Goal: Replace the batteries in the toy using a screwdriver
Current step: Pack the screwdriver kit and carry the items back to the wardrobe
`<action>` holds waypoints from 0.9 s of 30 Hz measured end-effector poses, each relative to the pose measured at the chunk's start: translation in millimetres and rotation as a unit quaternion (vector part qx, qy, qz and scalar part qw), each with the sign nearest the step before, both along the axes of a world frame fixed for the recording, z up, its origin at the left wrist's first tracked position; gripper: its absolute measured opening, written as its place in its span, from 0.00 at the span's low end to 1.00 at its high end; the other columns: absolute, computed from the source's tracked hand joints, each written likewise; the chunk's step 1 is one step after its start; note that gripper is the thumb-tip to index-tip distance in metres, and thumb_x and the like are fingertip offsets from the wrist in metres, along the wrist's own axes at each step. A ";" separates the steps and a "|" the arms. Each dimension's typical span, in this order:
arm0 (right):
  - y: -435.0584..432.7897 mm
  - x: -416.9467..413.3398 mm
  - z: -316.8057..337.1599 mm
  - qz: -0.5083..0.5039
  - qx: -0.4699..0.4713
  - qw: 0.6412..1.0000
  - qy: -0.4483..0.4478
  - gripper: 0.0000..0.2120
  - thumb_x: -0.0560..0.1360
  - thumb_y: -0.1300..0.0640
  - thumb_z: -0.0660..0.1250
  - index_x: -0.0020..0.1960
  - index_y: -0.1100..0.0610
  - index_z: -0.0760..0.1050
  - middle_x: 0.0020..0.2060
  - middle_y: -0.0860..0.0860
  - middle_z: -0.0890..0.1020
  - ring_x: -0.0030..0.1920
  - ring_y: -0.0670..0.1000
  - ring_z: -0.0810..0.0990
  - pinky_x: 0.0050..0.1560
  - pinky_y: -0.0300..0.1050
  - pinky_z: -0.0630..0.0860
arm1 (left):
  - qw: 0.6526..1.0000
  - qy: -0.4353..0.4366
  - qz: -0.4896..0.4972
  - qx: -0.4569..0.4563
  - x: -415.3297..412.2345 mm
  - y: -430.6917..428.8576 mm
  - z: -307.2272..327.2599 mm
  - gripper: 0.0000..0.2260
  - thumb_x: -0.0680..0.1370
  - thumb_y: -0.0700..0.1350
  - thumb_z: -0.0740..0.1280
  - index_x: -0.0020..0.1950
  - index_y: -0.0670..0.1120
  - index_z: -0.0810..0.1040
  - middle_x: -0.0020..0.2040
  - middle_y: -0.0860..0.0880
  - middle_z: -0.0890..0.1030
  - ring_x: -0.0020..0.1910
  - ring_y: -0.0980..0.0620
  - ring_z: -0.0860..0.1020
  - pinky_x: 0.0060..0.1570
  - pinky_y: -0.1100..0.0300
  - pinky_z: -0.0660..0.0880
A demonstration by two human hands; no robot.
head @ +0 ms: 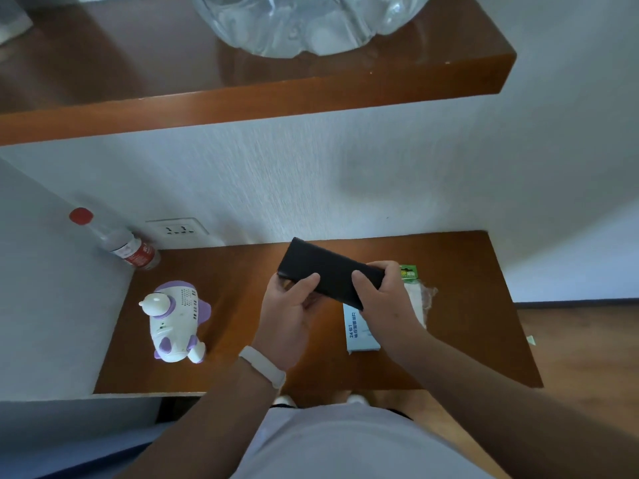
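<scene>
The right hand point(385, 299) covers the near end of a long flat black rectangular case point(325, 269), with its fingers curled over the far edge and its thumb on the top face. The left hand point(285, 316) grips the case at mid-length, thumb on top and fingers hidden underneath. The far end of the case sticks out past both hands, and the case is lifted off the brown wooden table point(466, 323). Under the right wrist lies a pale blue-and-white cardboard box point(359, 335), half covered, its print too blurred to read. Just beyond the right knuckles only a corner of a green card pack point(409, 272) shows, perhaps batteries, with crinkled clear wrapping point(423, 295) trailing from it. The white and purple plastic toy point(174, 323) lies on the table well to the left of the left hand, untouched, with a band of bare wood between them. A white wristband point(262, 366) circles the left wrist, which sits just over the table's near edge. To the right of the right hand the tabletop runs bare to its side edge. In the far-left corner a clear bottle with a red cap point(119, 242) stands beside a white wall socket point(178, 229). Overhead a brown wooden shelf point(242, 108) juts from the wall, carrying a large clear plastic jug point(304, 25) cut off by the frame's top.
</scene>
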State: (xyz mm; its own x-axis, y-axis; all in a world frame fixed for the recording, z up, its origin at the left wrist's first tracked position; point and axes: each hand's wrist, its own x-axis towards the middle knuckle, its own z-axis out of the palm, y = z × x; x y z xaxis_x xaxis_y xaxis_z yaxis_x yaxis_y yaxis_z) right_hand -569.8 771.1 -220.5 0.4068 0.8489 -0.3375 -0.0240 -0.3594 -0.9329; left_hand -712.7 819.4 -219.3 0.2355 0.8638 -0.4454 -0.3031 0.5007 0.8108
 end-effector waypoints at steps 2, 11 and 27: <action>1.2 -2.5 -0.5 -0.031 -0.005 1.000 0.005 0.12 0.79 0.52 0.65 0.59 0.53 0.66 0.49 0.52 0.75 0.47 0.50 0.80 0.36 0.34 0.79 | 0.999 -0.034 -0.009 -0.021 6.1 1.4 -3.5 0.20 0.78 0.36 0.67 0.70 0.42 0.70 0.63 0.36 0.79 0.60 0.38 0.81 0.63 0.41 0.76; -8.6 -21.9 -17.0 0.021 -0.063 0.997 -0.028 0.11 0.77 0.46 0.67 0.48 0.54 0.72 0.40 0.55 0.81 0.36 0.49 0.79 0.37 0.43 0.77 | 0.995 0.055 -0.078 -0.029 2.7 9.4 -5.7 0.13 0.80 0.39 0.67 0.64 0.46 0.76 0.58 0.40 0.82 0.54 0.40 0.84 0.52 0.41 0.81; -20.7 53.4 -113.4 -0.054 -0.316 0.913 -0.252 0.30 0.74 0.45 0.70 0.69 0.58 0.64 0.61 0.56 0.72 0.60 0.58 0.75 0.57 0.55 0.77 | 0.988 0.088 -0.105 -0.071 -51.0 35.0 -21.4 0.13 0.78 0.40 0.69 0.63 0.48 0.76 0.57 0.42 0.83 0.55 0.42 0.83 0.55 0.38 0.80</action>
